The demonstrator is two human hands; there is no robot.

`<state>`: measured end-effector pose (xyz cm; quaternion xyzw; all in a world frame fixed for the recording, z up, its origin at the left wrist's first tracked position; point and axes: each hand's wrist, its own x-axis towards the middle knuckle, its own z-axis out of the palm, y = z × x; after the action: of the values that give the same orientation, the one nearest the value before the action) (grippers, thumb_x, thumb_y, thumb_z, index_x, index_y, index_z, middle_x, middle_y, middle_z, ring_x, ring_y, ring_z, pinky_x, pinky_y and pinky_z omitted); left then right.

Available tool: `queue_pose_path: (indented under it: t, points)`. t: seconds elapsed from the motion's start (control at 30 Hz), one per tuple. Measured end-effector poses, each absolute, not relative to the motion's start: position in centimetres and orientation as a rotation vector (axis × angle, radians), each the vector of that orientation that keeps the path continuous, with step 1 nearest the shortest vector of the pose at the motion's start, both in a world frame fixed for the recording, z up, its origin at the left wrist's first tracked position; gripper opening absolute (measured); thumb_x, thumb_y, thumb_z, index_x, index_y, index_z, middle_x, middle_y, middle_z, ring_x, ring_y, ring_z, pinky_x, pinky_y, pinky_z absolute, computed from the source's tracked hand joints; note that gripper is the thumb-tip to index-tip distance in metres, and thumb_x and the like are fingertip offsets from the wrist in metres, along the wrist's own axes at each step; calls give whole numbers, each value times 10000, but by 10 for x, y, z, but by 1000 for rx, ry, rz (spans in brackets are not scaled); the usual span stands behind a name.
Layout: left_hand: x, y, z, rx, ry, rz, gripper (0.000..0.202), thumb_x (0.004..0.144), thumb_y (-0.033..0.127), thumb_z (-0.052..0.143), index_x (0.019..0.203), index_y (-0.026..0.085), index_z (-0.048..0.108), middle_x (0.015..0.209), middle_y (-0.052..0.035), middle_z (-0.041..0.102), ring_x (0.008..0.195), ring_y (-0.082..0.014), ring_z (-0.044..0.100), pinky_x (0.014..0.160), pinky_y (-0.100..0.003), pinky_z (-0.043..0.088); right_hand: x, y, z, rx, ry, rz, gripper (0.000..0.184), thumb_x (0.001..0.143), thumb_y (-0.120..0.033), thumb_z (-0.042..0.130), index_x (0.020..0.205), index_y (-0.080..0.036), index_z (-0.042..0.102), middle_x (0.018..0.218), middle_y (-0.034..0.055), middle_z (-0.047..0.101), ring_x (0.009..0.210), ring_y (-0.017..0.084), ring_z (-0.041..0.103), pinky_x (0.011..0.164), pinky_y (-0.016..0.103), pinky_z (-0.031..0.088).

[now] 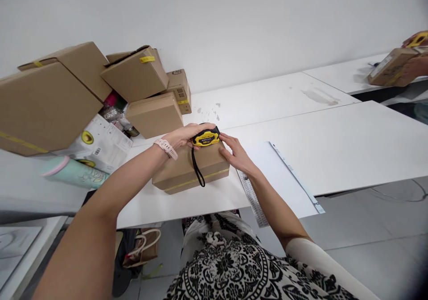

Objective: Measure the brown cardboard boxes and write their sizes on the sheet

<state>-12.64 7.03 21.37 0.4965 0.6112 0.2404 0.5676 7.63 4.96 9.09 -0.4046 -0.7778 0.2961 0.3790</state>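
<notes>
Two bare hands are working at one brown cardboard box [187,175], which is sitting on the white tabletop [261,124] right in front of the person. And it's the left hand [185,136], wearing a pale pink wristband [166,148], that's doing the gripping: its fingers are clamping a yellow-and-black tape measure [206,137] over the far part of the box top. Whether the case is touching the cardboard, I can't tell. Down comes its looped black strap [197,170], dangling across the box's near edge. From the other side, the right hand [239,156] is meeting the case's right end, thumb spreading away from the forefinger near the box's right edge; whether those fingertips are pinching anything, I can't tell.

Off to the left, a mint-green bottle [75,173] is lying beside a white carton printed with avocados [103,141]. Beyond the right forearm, a white sheet [281,175] is lying flat. Far right, another person's hand [414,66] is holding a second brown box [384,70].
</notes>
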Motion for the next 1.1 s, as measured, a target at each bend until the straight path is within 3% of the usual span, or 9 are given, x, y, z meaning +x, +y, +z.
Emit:
queue_pose_path:
  t: [0.13, 0.33, 0.47, 0.63, 0.8, 1.1]
  points:
    - [-126, 70, 215, 1210, 1516, 552, 496, 712, 587, 820, 900, 136, 733, 751, -114, 727, 532, -149, 600, 420, -227, 435, 75, 45, 104, -1252, -2166, 534, 507, 978, -340, 434, 1462, -259, 562, 1593, 46, 494, 1462, 321, 409, 1135, 589, 411]
    - [-135, 63, 220, 1262, 1503, 478, 492, 718, 613, 798, 870, 149, 735, 722, -96, 704, 502, -142, 572, 404, -230, 417, 74, 41, 112, -1367, -2323, 212, 503, 1002, -297, 383, 1468, -267, 568, 1563, 43, 535, 1439, 302, 454, 1148, 522, 386]
    - [-173, 45, 235, 1298, 1527, 438, 509, 717, 649, 771, 864, 162, 762, 727, -95, 711, 486, -147, 565, 390, -236, 403, 79, 42, 110, -1375, -2341, 181, 512, 1002, -287, 364, 1473, -266, 565, 1544, 47, 557, 1412, 295, 487, 1144, 515, 379]
    - [-258, -9, 246, 1296, 1783, 558, 585, 631, 701, 781, 949, 211, 785, 824, -76, 761, 637, -214, 678, 420, -229, 472, 75, 43, 110, -1321, -2370, 162, 512, 998, -286, 351, 1459, -255, 572, 1536, 44, 565, 1401, 284, 503, 1144, 510, 379]
    - [-327, -77, 228, 1042, 1905, 744, 529, 600, 638, 822, 894, 201, 772, 849, -74, 783, 692, -237, 713, 472, -261, 548, 62, 42, 109, -1242, -2417, 116, 508, 1000, -283, 348, 1451, -240, 576, 1569, 34, 527, 1441, 279, 474, 1162, 518, 369]
    - [-363, -131, 204, 907, 1870, 863, 522, 629, 609, 820, 928, 184, 776, 879, -82, 800, 705, -237, 728, 513, -274, 563, 55, 40, 106, -1195, -2443, 43, 502, 997, -290, 350, 1436, -258, 590, 1556, 33, 543, 1438, 286, 485, 1139, 512, 407]
